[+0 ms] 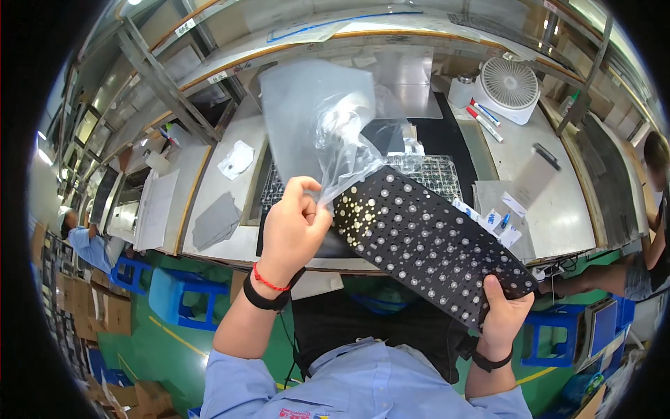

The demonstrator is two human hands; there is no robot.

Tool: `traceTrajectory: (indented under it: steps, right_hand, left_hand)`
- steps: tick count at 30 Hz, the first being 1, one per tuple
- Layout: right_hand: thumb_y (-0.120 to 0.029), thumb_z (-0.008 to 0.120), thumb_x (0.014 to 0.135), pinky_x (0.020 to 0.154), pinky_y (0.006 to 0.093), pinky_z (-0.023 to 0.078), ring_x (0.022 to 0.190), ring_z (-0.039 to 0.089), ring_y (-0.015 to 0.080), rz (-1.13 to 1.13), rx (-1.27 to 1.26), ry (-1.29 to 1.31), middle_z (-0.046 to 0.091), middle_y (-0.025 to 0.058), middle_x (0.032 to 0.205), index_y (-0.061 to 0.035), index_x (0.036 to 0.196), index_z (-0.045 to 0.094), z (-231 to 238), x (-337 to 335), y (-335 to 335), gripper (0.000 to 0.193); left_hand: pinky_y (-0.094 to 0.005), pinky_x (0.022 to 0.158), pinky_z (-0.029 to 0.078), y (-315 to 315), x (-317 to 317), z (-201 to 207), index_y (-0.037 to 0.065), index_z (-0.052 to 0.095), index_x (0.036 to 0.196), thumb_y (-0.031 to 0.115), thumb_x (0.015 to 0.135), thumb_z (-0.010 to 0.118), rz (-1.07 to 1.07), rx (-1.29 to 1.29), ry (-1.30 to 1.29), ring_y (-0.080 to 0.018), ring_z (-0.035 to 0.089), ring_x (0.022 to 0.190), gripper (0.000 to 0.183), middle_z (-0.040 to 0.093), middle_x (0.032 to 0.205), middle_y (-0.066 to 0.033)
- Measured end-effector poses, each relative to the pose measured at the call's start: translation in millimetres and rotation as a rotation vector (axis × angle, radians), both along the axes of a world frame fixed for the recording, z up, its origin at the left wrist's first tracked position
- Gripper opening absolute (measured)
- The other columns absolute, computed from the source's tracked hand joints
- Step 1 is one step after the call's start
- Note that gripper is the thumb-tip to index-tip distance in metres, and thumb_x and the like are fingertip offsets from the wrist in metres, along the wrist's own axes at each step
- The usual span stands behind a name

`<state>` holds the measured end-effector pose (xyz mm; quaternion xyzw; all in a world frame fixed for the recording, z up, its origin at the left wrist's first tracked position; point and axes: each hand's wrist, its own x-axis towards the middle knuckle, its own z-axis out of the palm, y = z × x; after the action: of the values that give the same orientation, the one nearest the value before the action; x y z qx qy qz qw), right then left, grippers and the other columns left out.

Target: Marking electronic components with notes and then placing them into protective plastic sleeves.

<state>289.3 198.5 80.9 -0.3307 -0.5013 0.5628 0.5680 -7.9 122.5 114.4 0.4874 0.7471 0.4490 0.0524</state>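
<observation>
My left hand (pixel 296 225) pinches the gathered edge of a clear plastic bag (pixel 303 115), which stands up and spreads out beyond my fingers. In my right hand (pixel 505 313) is the near right end of a long black panel (pixel 427 244), thumb on top. Rows of round whitish dots cover the panel, with a cluster of yellowish ones at its far left end. That end lies against the bag's mouth; whether it is inside, I cannot tell. The panel slants over the front edge of the workbench, above a wire-grid mat (pixel 436 171).
Grey sheets (pixel 218 222) and a crumpled white wrapper (pixel 236 159) lie on the left. At right are small white labelled strips (pixel 513 204), markers (pixel 484 123), a clear plastic box (pixel 536 173) and a white fan (pixel 509 82). Shelves span the back; other people sit at both sides.
</observation>
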Motion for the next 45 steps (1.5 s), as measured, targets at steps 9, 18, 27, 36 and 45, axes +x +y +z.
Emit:
traceTrajectory:
  steps: [9, 18, 27, 36, 45]
  right_hand:
    - [-0.001, 0.071, 0.082, 0.081, 0.0271, 0.048, 0.086, 0.064, 0.0151, -0.030, 0.031, -0.061, 0.070, 0.0112, 0.097, 0.0094, 0.103, 0.066, 4, 6, 3, 0.024]
    - [-0.005, 0.067, 0.086, 0.083, 0.0288, 0.048, 0.090, 0.062, 0.0146, -0.007, 0.073, -0.067, 0.066, 0.0095, 0.103, 0.0058, 0.111, 0.060, 1, 23, 14, 0.027]
    - [-0.002, 0.069, 0.084, 0.082, 0.0283, 0.048, 0.087, 0.061, 0.0142, -0.139, -0.067, -0.035, 0.067, 0.0087, 0.099, 0.0066, 0.105, 0.063, -16, 2, -1, 0.023]
    - [-0.001, 0.068, 0.085, 0.080, 0.0266, 0.048, 0.086, 0.063, 0.0130, -0.086, -0.062, -0.095, 0.069, 0.0092, 0.097, 0.0079, 0.100, 0.066, -48, -25, -26, 0.018]
    - [-0.004, 0.068, 0.086, 0.076, 0.0257, 0.049, 0.082, 0.064, 0.0141, 0.024, 0.063, -0.233, 0.070, 0.0109, 0.091, 0.0082, 0.099, 0.066, -54, -39, -40, 0.018]
  left_hand:
    - [-0.0394, 0.073, 0.045, -4, -33, -44, 0.001, 0.053, 0.097, 0.015, 0.076, 0.075, -0.028, -0.021, 0.420, -0.0303, 0.053, 0.081, 0.034, 0.052, 0.087, -0.0143]
    - [-0.0402, 0.065, 0.047, 11, -46, -41, -0.001, 0.054, 0.094, 0.018, 0.087, 0.064, 0.144, -0.165, 0.220, -0.0336, 0.058, 0.071, 0.022, 0.058, 0.078, -0.0163]
    - [-0.0313, 0.055, 0.040, 2, 28, -52, -0.001, 0.056, 0.087, 0.016, 0.092, 0.057, -0.312, -0.224, -0.053, -0.0156, 0.045, 0.057, 0.017, 0.052, 0.063, -0.0092]
    - [-0.0367, 0.059, 0.044, -10, 67, -36, 0.003, 0.059, 0.084, 0.021, 0.090, 0.061, -0.639, -0.204, -0.067, -0.0302, 0.055, 0.062, 0.019, 0.057, 0.070, -0.0143]
    - [-0.0299, 0.055, 0.044, 0, 58, 8, 0.003, 0.051, 0.095, 0.026, 0.074, 0.079, -0.231, 0.013, 0.144, -0.0186, 0.050, 0.059, 0.042, 0.052, 0.072, -0.0077]
